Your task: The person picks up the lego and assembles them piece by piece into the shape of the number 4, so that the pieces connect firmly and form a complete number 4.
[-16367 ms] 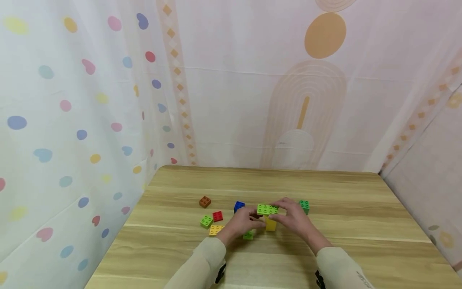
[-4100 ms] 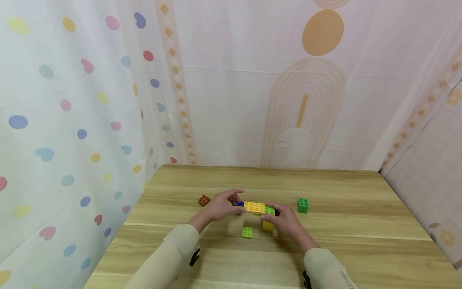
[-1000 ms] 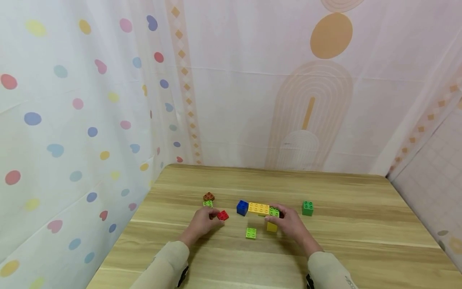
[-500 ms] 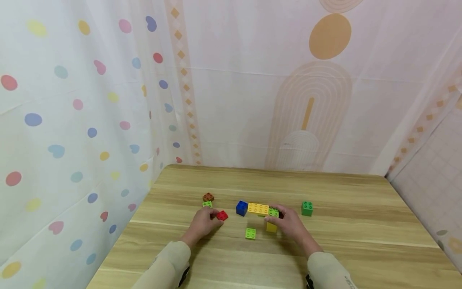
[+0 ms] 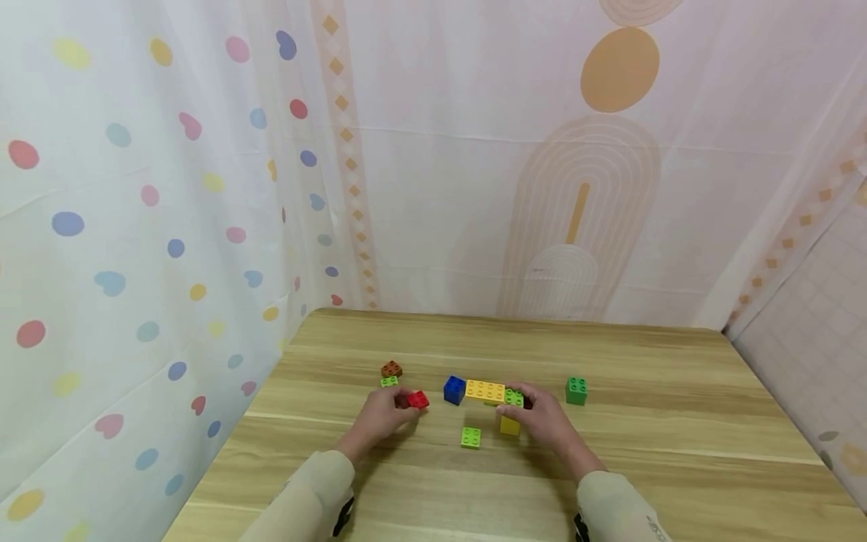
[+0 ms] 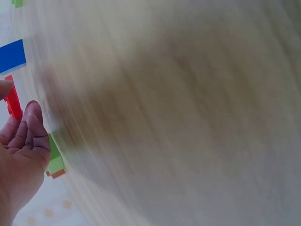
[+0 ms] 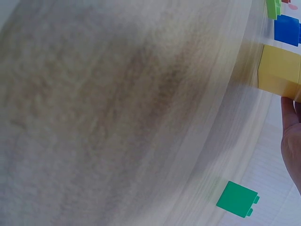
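My left hand point(image 5: 379, 415) pinches a flat red building brick point(image 5: 419, 400) between thumb and fingers; the left wrist view shows the red brick point(image 6: 14, 98) held clear of the tabletop. My right hand point(image 5: 545, 418) grips a small stack at its right end. That stack has a tall yellow brick point(image 5: 510, 426) at the bottom, a long lime brick point(image 5: 514, 397) on it, and a long yellow brick point(image 5: 485, 391) on top reaching left. In the right wrist view the fingers touch the yellow base point(image 7: 280, 70). A blue brick point(image 5: 454, 390) stands just left of the stack.
A small lime brick point(image 5: 470, 437) lies in front of the stack. Behind my left hand are another lime brick point(image 5: 389, 382) and a brown brick point(image 5: 391, 369). A green brick point(image 5: 576, 391) stands to the right on the wooden table point(image 5: 643, 452). Curtains hang behind and at the left.
Since the earliest frame, the long yellow brick has gone onto the lime one, and a small lime brick has moved beside the brown one. Lately the red brick has turned slightly in my left fingers.
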Available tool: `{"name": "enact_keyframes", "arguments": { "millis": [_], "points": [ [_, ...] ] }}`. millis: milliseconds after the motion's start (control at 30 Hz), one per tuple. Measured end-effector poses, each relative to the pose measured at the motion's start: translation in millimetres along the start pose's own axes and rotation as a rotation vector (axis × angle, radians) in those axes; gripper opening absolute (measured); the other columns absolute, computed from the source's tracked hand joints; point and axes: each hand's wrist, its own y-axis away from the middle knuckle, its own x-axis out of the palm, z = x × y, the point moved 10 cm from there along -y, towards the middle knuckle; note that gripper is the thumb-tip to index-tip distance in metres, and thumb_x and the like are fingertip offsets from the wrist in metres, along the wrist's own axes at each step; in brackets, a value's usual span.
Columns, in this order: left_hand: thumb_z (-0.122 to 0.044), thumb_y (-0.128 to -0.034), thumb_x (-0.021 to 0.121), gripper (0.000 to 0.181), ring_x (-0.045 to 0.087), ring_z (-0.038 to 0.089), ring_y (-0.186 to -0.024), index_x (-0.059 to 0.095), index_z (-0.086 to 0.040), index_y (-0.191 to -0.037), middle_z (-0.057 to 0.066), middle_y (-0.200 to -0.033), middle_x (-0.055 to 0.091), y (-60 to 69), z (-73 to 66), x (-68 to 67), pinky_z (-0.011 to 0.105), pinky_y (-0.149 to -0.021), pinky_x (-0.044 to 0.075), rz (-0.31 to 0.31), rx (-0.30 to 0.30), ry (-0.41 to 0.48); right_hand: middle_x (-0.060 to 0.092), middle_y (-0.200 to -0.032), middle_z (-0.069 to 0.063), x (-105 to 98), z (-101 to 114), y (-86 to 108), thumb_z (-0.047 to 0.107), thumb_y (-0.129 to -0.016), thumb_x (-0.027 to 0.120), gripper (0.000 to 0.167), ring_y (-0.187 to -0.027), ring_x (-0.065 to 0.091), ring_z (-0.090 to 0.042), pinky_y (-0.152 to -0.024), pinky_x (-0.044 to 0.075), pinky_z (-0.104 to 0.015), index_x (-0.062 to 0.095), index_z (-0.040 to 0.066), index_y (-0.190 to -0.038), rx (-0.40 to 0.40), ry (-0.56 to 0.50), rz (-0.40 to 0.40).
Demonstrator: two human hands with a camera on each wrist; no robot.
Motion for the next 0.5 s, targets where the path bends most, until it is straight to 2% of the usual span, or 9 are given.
{"name": "enact_keyframes", "arguments": {
  "millis": [200, 400, 500],
  "points": [
    [-0.017, -0.0842, 0.080, 0.034, 0.061, 0.014, -0.080, 0.069, -0.002, -0.112, 0.002, -0.092, 0.069, -0.1, -10.5, 3.9, 0.029, -0.069, 0.053, 0.004, 0.016, 0.047, 0.065, -0.109, -0.004, 0, 0, 0.4, 0.023, -0.089, 0.076, 0.042, -0.085, 0.054, -0.017, -0.069, 0.046, -0.029, 0.067, 0.011, -0.128, 0.001, 0.005, 0.003],
    [-0.004, -0.0834, 0.075, 0.032, 0.062, 0.015, -0.084, 0.069, -0.001, -0.115, 0.005, -0.094, 0.068, 0.9, -22.4, 5.4, 0.030, -0.072, 0.053, -0.014, 0.027, 0.117, 0.066, -0.107, -0.002, 0, -2, -1.7, 0.024, -0.089, 0.076, 0.041, -0.085, 0.054, -0.017, -0.070, 0.047, -0.030, 0.067, 0.013, -0.127, 0.004, 0.009, -0.003],
    [-0.003, -0.0836, 0.074, 0.033, 0.061, 0.016, -0.083, 0.069, 0.000, -0.116, 0.005, -0.093, 0.067, 0.6, -26.4, 8.2, 0.031, -0.072, 0.053, -0.009, 0.018, 0.160, 0.066, -0.107, -0.002, 0, -3, -2.0, 0.025, -0.089, 0.076, 0.041, -0.085, 0.055, -0.017, -0.071, 0.047, -0.031, 0.067, 0.012, -0.127, 0.003, 0.010, -0.003]
  ]
}}
